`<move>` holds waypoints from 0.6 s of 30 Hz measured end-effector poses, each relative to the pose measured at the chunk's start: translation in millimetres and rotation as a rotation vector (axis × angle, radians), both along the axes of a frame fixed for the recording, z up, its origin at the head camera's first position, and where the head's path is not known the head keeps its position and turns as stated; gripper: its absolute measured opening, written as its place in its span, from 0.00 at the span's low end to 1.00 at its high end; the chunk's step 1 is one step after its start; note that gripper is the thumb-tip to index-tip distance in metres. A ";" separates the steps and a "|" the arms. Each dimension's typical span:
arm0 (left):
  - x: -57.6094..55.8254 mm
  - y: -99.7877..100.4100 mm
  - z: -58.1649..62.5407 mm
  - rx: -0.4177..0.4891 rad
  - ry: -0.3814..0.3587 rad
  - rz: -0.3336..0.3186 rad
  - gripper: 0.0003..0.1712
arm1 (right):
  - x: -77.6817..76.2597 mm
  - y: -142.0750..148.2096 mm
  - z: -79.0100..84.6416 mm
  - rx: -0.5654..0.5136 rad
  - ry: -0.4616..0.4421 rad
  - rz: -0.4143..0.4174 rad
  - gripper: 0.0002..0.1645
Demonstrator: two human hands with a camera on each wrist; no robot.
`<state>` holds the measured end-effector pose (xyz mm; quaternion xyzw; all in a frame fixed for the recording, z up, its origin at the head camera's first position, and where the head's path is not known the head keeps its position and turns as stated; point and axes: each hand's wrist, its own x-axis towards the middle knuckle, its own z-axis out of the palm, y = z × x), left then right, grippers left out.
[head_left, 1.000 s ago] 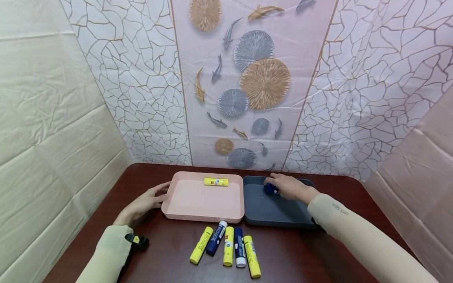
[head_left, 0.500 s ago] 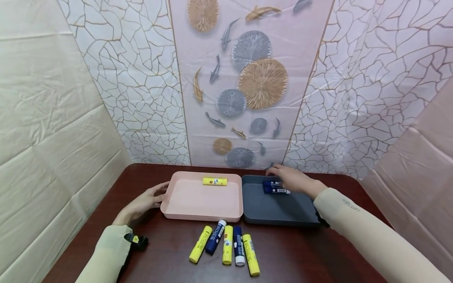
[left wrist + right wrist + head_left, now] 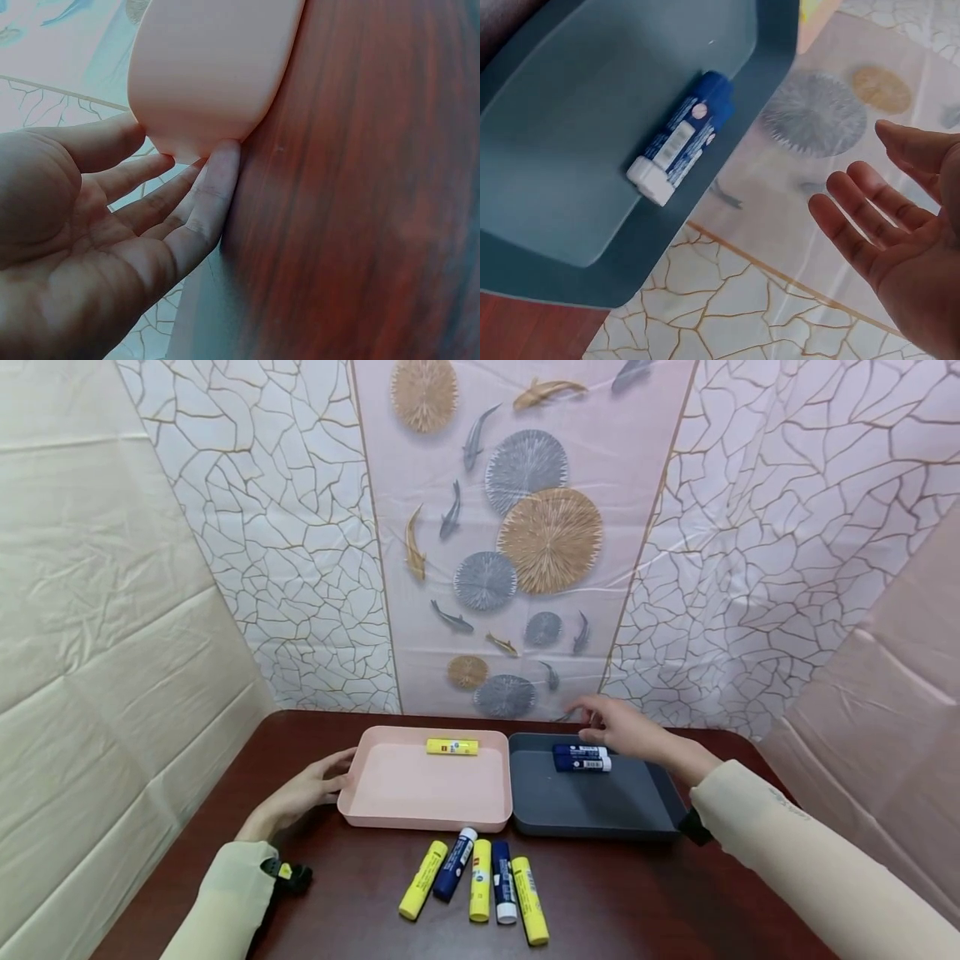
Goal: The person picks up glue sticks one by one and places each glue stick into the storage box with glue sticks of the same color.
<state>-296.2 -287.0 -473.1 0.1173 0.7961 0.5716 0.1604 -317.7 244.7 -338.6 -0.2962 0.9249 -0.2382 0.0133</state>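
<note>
My left hand rests against the left end of the pink tray. In the left wrist view its fairly straight fingertips touch the tray's outer wall. One yellow glue stick lies along the back of that tray. Over the back edge of the dark grey tray hovers my right hand, fingers loosely bent and holding nothing. Just below it, two blue glue sticks with white ends lie side by side, the front one and the back one. The right wrist view shows the palm apart from the tray.
In front of the trays lie several glue sticks in a loose row: a yellow one, a blue one, and more of both colours. The brown table meets a patterned cloth backdrop behind.
My right hand has let go of a blue glue stick in the dark tray, beside another, and lifted up and back to the right. The left hand stays at the pink tray.
</note>
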 end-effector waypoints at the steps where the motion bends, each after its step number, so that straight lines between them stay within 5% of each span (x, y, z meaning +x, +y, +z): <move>1: 0.1 0.2 0.0 -0.001 -0.001 0.001 0.37 | 3.1 0.0 2.2 -0.010 -0.011 -0.004 0.22; 18: 2.8 0.6 1.8 -0.001 0.010 -0.006 0.38 | 43.2 -0.3 13.9 -0.115 -0.115 -0.056 0.23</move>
